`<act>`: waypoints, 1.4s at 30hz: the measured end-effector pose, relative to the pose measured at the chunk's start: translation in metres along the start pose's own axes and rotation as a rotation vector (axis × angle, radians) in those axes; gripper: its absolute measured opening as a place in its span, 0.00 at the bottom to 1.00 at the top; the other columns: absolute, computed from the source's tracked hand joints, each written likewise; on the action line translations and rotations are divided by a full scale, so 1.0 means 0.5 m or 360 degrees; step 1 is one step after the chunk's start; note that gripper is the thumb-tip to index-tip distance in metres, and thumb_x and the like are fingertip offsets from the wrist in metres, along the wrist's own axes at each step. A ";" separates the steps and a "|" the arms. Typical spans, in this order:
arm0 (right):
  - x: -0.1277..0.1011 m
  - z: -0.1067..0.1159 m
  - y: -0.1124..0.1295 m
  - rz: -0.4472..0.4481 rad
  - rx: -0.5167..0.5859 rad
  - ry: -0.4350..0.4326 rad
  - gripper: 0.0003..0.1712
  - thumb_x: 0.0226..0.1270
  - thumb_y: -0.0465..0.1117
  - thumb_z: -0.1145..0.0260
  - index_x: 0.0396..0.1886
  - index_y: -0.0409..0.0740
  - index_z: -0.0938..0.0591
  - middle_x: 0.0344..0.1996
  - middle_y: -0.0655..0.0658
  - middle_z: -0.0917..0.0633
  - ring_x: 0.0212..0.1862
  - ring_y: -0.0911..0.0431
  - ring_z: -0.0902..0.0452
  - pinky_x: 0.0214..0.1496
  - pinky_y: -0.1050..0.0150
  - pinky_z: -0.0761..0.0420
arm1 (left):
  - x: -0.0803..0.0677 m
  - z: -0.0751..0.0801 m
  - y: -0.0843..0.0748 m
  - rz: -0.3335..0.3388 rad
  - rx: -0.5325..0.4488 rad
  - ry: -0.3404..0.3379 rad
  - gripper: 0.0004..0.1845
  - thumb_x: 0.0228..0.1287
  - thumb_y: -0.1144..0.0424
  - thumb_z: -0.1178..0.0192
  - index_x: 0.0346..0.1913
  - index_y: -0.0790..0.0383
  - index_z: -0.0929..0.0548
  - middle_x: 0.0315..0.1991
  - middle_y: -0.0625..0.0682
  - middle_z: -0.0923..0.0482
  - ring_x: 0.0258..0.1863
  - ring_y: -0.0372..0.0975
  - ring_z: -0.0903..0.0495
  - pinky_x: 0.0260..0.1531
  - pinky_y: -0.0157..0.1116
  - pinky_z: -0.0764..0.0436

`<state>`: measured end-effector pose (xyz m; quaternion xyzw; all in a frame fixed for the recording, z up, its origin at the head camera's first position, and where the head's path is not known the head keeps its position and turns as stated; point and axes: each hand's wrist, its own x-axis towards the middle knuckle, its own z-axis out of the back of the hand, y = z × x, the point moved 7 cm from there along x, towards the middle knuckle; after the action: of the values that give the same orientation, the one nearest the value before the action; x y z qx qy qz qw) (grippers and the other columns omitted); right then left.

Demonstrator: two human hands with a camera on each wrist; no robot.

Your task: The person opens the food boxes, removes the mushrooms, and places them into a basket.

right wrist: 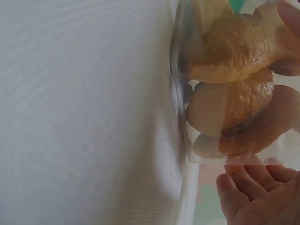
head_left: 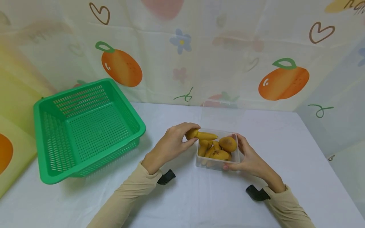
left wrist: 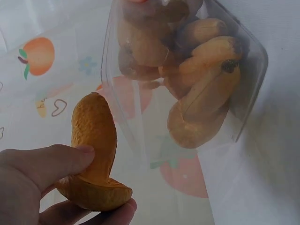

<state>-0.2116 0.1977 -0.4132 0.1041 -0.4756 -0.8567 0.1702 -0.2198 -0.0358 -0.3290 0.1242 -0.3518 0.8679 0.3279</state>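
Note:
My left hand (head_left: 172,142) pinches a yellow-brown mushroom (head_left: 206,136) by its cap, with thumb and fingers. Its stem points right, over the left part of a clear plastic box (head_left: 203,163). Several similar mushrooms (head_left: 228,144) lie in a heap inside that box. With thumb in front and fingers behind, my right hand (head_left: 252,160) grips the box's right side. In the left wrist view the held mushroom (left wrist: 96,136) is apart from the box, its cap downward. Through the box's wall in the right wrist view, mushrooms (right wrist: 229,105) show up close.
A green slotted basket (head_left: 131,136) stands at the left on the white tabletop (head_left: 199,202), with nothing seen inside. From the box's back edge rises a clear flap (head_left: 222,117), apparently its lid. A curtain (head_left: 205,63) printed with fruit hangs behind.

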 end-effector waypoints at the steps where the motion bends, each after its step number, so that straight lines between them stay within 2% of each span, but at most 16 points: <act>1: 0.000 0.000 0.000 0.0006 0.0000 -0.0002 0.66 0.49 0.43 0.18 0.77 0.38 0.54 0.77 0.32 0.46 0.79 0.34 0.57 0.74 0.31 0.51 | -0.002 0.004 0.001 0.0003 0.0002 -0.0009 0.18 0.61 0.69 0.31 0.54 0.63 0.18 0.49 0.51 0.15 0.39 0.37 0.20 0.43 0.33 0.17; 6: 0.001 -0.002 -0.001 0.0031 -0.0005 -0.0010 0.64 0.49 0.42 0.18 0.76 0.38 0.52 0.76 0.33 0.43 0.78 0.34 0.56 0.74 0.31 0.50 | -0.016 0.025 0.010 0.0024 0.0047 -0.0054 0.18 0.61 0.68 0.32 0.54 0.61 0.18 0.47 0.50 0.15 0.37 0.36 0.22 0.39 0.32 0.19; 12: 0.002 -0.001 -0.006 -0.0003 -0.0008 -0.0002 0.65 0.48 0.44 0.18 0.76 0.38 0.53 0.76 0.33 0.45 0.78 0.34 0.56 0.75 0.32 0.50 | -0.031 0.059 0.017 0.0001 0.0110 -0.0166 0.18 0.59 0.69 0.30 0.52 0.63 0.17 0.42 0.52 0.15 0.34 0.37 0.22 0.34 0.33 0.20; 21: 0.000 0.000 -0.003 -0.0014 -0.0015 0.0003 0.66 0.48 0.44 0.18 0.76 0.39 0.53 0.77 0.32 0.47 0.78 0.32 0.57 0.74 0.32 0.50 | -0.062 0.111 0.040 0.0034 0.0181 -0.0250 0.18 0.56 0.71 0.29 0.51 0.65 0.18 0.40 0.54 0.16 0.34 0.38 0.21 0.36 0.36 0.18; 28: 0.001 -0.002 -0.008 -0.0033 0.0000 0.0002 0.65 0.48 0.44 0.18 0.76 0.39 0.53 0.77 0.32 0.48 0.78 0.33 0.57 0.75 0.32 0.51 | -0.090 0.153 0.055 0.0009 0.0235 -0.0423 0.19 0.54 0.74 0.28 0.50 0.66 0.18 0.39 0.55 0.16 0.34 0.39 0.21 0.35 0.39 0.17; 31: 0.001 -0.003 -0.008 -0.0029 -0.0009 0.0004 0.65 0.49 0.44 0.18 0.76 0.39 0.53 0.77 0.32 0.48 0.78 0.32 0.57 0.74 0.31 0.50 | -0.102 0.168 0.062 0.0033 0.0254 -0.0484 0.19 0.54 0.74 0.28 0.50 0.67 0.18 0.40 0.56 0.16 0.33 0.39 0.21 0.33 0.41 0.17; 33: 0.000 -0.004 -0.008 -0.0027 -0.0009 0.0005 0.65 0.49 0.44 0.18 0.76 0.39 0.52 0.77 0.32 0.47 0.78 0.32 0.57 0.74 0.32 0.50 | -0.111 0.179 0.068 0.0063 0.0255 -0.0524 0.19 0.54 0.74 0.28 0.50 0.67 0.18 0.41 0.56 0.16 0.33 0.38 0.22 0.32 0.39 0.17; 35: 0.000 -0.004 -0.007 -0.0026 -0.0007 0.0007 0.65 0.49 0.44 0.18 0.76 0.39 0.52 0.77 0.32 0.47 0.78 0.32 0.57 0.74 0.32 0.50 | -0.120 0.190 0.075 0.0096 0.0253 -0.0564 0.19 0.54 0.74 0.29 0.50 0.66 0.18 0.42 0.56 0.16 0.32 0.37 0.22 0.33 0.33 0.18; 39: 0.000 -0.004 -0.005 -0.0011 -0.0009 0.0007 0.64 0.49 0.44 0.19 0.76 0.39 0.52 0.76 0.32 0.46 0.78 0.32 0.56 0.74 0.32 0.50 | -0.135 0.210 0.085 0.0141 0.0261 -0.0628 0.19 0.54 0.75 0.29 0.51 0.67 0.18 0.44 0.57 0.17 0.34 0.39 0.21 0.39 0.16 0.25; 42: 0.002 -0.004 -0.003 0.0005 -0.0015 0.0004 0.64 0.49 0.43 0.19 0.76 0.39 0.52 0.76 0.32 0.46 0.78 0.32 0.56 0.74 0.32 0.50 | -0.145 0.225 0.091 0.0167 0.0276 -0.0669 0.20 0.54 0.76 0.30 0.51 0.68 0.18 0.45 0.59 0.17 0.37 0.42 0.20 0.44 0.11 0.30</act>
<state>-0.2121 0.1967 -0.4154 0.1036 -0.4715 -0.8586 0.1726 -0.1967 -0.1728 -0.3041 0.3115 -0.3424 0.8658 0.1899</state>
